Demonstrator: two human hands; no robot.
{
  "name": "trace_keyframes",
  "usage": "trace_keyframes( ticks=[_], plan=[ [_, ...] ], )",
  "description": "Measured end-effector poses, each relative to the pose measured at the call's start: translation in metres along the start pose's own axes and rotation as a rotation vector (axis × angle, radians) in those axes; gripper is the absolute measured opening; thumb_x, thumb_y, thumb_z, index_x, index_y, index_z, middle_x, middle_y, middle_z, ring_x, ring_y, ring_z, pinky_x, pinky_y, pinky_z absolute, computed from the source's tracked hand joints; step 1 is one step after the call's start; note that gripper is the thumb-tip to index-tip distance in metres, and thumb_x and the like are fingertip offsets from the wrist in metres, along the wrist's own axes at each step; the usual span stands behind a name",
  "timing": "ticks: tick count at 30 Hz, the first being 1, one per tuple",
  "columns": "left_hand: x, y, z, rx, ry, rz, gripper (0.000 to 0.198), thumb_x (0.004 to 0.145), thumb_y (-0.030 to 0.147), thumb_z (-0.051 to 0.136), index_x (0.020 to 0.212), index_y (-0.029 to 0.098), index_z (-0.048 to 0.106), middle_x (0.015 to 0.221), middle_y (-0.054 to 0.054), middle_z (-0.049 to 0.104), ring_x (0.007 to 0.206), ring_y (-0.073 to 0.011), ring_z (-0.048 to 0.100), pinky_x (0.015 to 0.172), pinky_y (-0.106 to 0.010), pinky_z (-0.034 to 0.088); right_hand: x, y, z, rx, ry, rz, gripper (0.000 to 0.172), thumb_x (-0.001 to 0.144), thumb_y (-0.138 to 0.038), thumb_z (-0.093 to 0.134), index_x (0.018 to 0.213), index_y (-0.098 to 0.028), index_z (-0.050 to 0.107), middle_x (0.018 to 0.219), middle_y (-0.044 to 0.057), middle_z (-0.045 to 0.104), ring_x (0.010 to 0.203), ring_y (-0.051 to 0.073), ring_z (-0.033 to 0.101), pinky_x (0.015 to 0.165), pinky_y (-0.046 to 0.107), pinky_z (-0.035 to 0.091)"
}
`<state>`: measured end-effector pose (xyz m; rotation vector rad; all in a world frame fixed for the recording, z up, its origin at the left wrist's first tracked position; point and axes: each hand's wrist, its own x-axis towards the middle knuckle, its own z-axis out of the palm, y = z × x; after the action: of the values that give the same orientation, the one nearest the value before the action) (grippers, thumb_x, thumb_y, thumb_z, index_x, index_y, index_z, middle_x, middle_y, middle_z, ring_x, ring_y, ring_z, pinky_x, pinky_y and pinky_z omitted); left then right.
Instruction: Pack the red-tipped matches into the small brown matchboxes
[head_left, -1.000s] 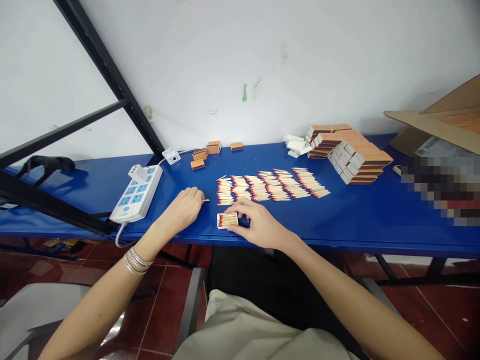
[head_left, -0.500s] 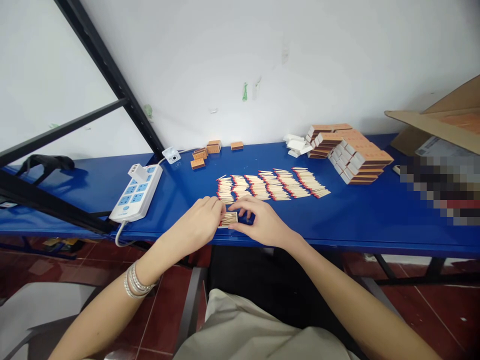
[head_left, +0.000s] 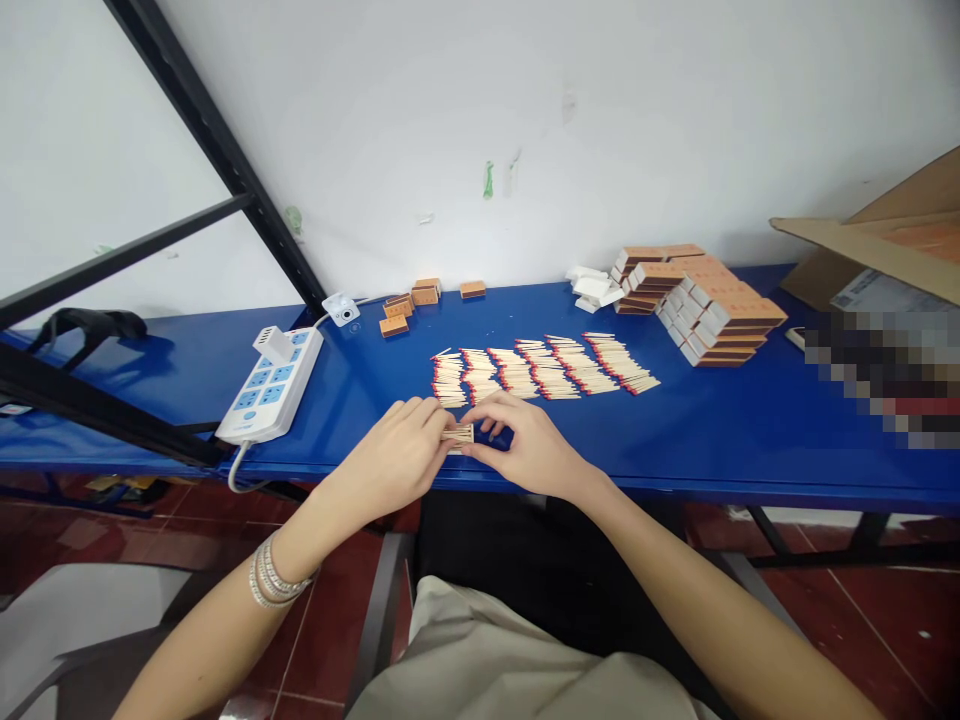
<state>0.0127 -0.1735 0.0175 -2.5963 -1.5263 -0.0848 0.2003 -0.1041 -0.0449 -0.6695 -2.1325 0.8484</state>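
Observation:
My left hand [head_left: 394, 455] and my right hand [head_left: 529, 450] meet over the front of the blue table. Between their fingertips they pinch a small matchbox tray [head_left: 457, 434] filled with red-tipped matches. The fingers hide most of it, and it looks tilted. Just beyond my hands lie several slanted rows of loose red-tipped matchsticks [head_left: 540, 370]. My left fingertips nearly touch the nearest row.
A white power strip with blue sockets [head_left: 270, 385] lies left of my hands on the blue table [head_left: 360, 420]. Stacked matchboxes [head_left: 720, 320] stand at the back right, with orange box sleeves [head_left: 401, 312] at the back and an open cardboard box [head_left: 877, 240] at the far right.
My left hand has moved right from beside the matchstick rows to the matchbox tray. Both hands now pinch the tray, which has risen slightly and tilted.

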Motion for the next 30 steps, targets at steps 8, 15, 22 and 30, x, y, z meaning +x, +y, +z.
trace_keyframes(
  ticks=[8, 15, 22, 30],
  plan=[
    [-0.029, -0.02, 0.017, -0.448, 0.172, -0.217, 0.037, 0.092, 0.037, 0.061, 0.125, 0.022, 0.054, 0.122, -0.008, 0.059, 0.105, -0.0215, 0.06, 0.088, -0.036, 0.051, -0.003, -0.009, 0.006, -0.253, -0.048, -0.219, 0.024, 0.096, -0.029, 0.054, 0.113, -0.024, 0.071, 0.128, 0.01, 0.061, 0.115, 0.023, 0.055, 0.1, 0.043, 0.044],
    [-0.022, -0.021, 0.04, -0.535, 0.234, -0.151, 0.033, 0.092, 0.037, 0.061, 0.121, 0.021, 0.061, 0.119, -0.007, 0.066, 0.108, -0.0216, 0.059, 0.096, -0.039, 0.048, -0.007, -0.009, 0.012, -0.535, -0.067, -0.299, 0.028, 0.099, -0.028, 0.049, 0.117, -0.023, 0.069, 0.127, 0.009, 0.064, 0.104, 0.022, 0.058, 0.086, 0.037, 0.043],
    [-0.027, -0.019, 0.051, -0.515, 0.349, -0.198, 0.032, 0.088, 0.036, 0.068, 0.115, 0.02, 0.061, 0.104, -0.005, 0.069, 0.088, -0.0175, 0.06, 0.082, -0.032, 0.051, -0.003, -0.015, 0.008, -0.649, -0.142, -0.311, 0.031, 0.101, -0.029, 0.044, 0.118, -0.021, 0.068, 0.123, 0.008, 0.067, 0.1, 0.02, 0.06, 0.081, 0.036, 0.039],
    [-0.029, -0.017, 0.053, -0.456, 0.358, -0.218, 0.03, 0.088, 0.037, 0.067, 0.113, 0.021, 0.062, 0.097, -0.004, 0.068, 0.087, -0.0178, 0.06, 0.082, -0.032, 0.049, -0.008, -0.016, 0.007, -0.719, -0.184, -0.315, 0.034, 0.101, -0.031, 0.044, 0.126, -0.017, 0.062, 0.131, 0.011, 0.063, 0.103, 0.023, 0.06, 0.081, 0.039, 0.038]
  ],
)
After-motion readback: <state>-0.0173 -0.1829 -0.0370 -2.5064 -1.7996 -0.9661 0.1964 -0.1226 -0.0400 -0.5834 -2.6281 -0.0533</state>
